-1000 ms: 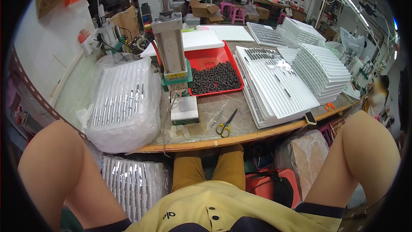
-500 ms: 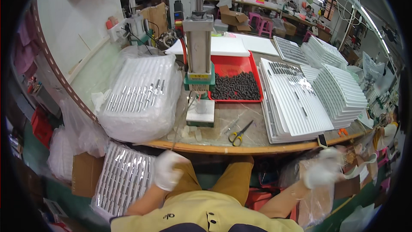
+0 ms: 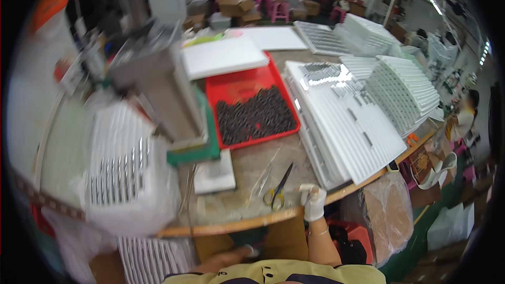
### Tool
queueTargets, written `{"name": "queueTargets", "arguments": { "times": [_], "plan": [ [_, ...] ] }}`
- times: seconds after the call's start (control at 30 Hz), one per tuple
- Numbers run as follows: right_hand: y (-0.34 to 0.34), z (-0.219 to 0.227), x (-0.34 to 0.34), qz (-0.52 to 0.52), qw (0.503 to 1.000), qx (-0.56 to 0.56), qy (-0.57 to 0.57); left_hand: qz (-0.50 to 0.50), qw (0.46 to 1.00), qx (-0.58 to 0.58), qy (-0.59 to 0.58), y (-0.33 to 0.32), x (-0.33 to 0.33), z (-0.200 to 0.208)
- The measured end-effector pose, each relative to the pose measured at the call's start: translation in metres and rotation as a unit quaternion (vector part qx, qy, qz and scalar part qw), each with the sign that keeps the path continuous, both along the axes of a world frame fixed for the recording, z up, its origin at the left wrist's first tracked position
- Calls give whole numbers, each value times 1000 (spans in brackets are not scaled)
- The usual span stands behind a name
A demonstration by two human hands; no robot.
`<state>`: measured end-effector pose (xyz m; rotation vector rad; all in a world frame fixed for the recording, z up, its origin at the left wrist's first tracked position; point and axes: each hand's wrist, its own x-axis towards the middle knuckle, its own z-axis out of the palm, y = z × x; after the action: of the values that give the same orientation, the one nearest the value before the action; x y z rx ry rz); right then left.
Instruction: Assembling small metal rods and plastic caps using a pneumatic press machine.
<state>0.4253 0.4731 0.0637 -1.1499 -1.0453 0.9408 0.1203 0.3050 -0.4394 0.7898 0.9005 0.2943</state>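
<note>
My right hand (image 3: 314, 202), in a white glove with bare fingertips, is at the table's front edge, just right of the scissors (image 3: 278, 192) with yellow-and-black handles. Its fingers are bent together; whether anything is between them is too blurred to make out. My left forearm (image 3: 226, 261) lies low across my lap. Only a bit of white at the left hand (image 3: 252, 252) shows, and its fingers are hidden. Beyond the scissors stands a red tray (image 3: 212, 92) with a heap of small dark pieces (image 3: 255, 115). White ridged trays (image 3: 363, 137) are stacked to the right, some slots holding shiny metal tubes.
A metal press (image 3: 163, 89) with a green base rises left of the red tray, a white block (image 3: 215, 173) in front of it. Plastic-wrapped trays of tubes (image 3: 121, 179) stand far left. A plastic-wrapped carton (image 3: 386, 215) is below the table's right side.
The view has swung to the right and closer to the table. My right hand has come in from the right to the table edge; my left hand has dropped low to my lap.
</note>
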Motion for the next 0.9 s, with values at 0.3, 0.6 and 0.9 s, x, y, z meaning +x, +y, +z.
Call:
{"name": "queueTargets", "arguments": {
  "times": [0.3, 0.6, 0.9],
  "plan": [
    [2, -10, -8, -58, 984, -78, -146, -91, 926, 294, 219, 121, -29, 83],
    [25, -8, -18, -33, 993, -71, -91, -96, 793, 459, 389, 105, 56, 257],
    [24, -19, -3, -77, 992, -22, -99, 71, 841, 438, 309, 43, 6, 416]
  ]
}}
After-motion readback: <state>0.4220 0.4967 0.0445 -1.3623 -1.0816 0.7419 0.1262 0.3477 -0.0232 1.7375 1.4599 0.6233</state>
